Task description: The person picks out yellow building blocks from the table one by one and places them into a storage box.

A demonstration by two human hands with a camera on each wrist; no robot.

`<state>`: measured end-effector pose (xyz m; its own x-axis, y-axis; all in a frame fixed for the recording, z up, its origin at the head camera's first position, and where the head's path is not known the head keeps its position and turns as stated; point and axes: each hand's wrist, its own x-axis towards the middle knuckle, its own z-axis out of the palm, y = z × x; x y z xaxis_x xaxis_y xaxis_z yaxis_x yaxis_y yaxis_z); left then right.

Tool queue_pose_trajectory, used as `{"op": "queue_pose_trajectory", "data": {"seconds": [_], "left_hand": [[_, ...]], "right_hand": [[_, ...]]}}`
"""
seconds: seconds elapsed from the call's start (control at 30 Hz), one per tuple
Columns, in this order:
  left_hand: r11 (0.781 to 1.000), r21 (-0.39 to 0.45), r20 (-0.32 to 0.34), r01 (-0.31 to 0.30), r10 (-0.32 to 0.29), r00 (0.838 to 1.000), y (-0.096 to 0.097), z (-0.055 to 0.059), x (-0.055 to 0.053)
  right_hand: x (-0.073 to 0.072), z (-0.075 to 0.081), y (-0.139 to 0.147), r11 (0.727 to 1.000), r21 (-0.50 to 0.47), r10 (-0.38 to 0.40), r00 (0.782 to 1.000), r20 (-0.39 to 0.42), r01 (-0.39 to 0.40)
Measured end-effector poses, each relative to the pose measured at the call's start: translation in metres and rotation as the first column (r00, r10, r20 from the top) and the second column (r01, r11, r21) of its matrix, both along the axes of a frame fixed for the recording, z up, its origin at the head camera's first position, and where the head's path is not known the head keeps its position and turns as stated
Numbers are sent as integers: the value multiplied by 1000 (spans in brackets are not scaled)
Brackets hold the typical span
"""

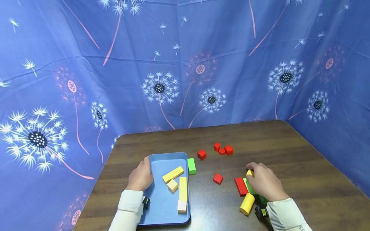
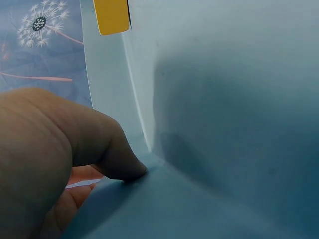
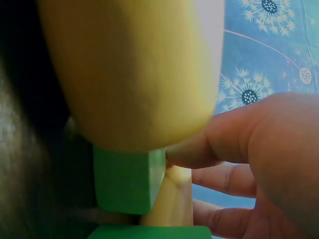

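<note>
Nearest, two white sleeves (image 1: 127, 205) are seen, with a black wrist device (image 1: 261, 212) worn at the right cuff. On the worktop (image 1: 215, 205), a yellow cylinder (image 1: 247, 204) is laid on its side at the near end of a cluster. Beside it, a dark green block (image 1: 262, 199) is partly covered by the right hand (image 1: 266, 182). To the left, a blue tray (image 1: 159, 208) is held at its left wall by the left hand (image 1: 140, 175); in that grip the wall is pinched, the thumb being pressed inside and the fingers placed outside.

Within the tray, a pale cube (image 1: 182, 207) is set against the near end of a long yellow block (image 1: 183, 187); whether it is raised on that block cannot be told. Farther in, a second cube (image 1: 172, 185) is placed just below a slanted yellow bar (image 1: 172, 174).

Next to the cylinder, a red slab (image 1: 241, 186) and a light green block (image 1: 249, 186) are set side by side. At their far end, a yellow piece (image 1: 250, 173) is pinched in the right grip, its shape mostly hidden.

A red block (image 1: 218, 178) is left between tray and cluster, and a bright green block (image 1: 191, 166) just beside the tray's right wall. Farther back, a red cube (image 1: 202, 154) is placed left of a small red group (image 1: 222, 151). Behind everything, a blue dandelion-patterned cloth (image 1: 182, 41) is hung.
</note>
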<state>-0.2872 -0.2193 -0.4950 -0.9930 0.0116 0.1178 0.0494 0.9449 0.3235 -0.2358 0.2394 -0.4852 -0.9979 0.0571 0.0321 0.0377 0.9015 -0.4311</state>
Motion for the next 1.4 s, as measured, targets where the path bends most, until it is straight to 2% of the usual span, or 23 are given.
{"op": "queue_pose_trajectory", "data": {"seconds": [0.2,0.43,0.73,0.97,1.17,1.4], "left_hand": [[1000,8,-11,2,-2,1000,2,-1,0],[1000,6,-30,8,-8,1000,0,-2,1],[1000,-8,-20,3,-3,1000,-3,-4,4],[1000,5,-30,20,-20,999,1,-1,1],[1000,8,-25,15,-15,1000,2,1,0],[1000,6,-18,15,-15,1000,0,0,1]], "right_hand": [[1,-2,2,1000,3,-3,999,-32,3],[0,-1,0,1000,-11,-12,1000,-9,12],[3,-3,1,1000,-16,-6,998,-62,5],[3,3,3,999,-26,-24,987,-160,20],[0,3,4,1000,-26,-6,977,-213,0],[0,2,3,999,-42,2,980,-200,-10]]}}
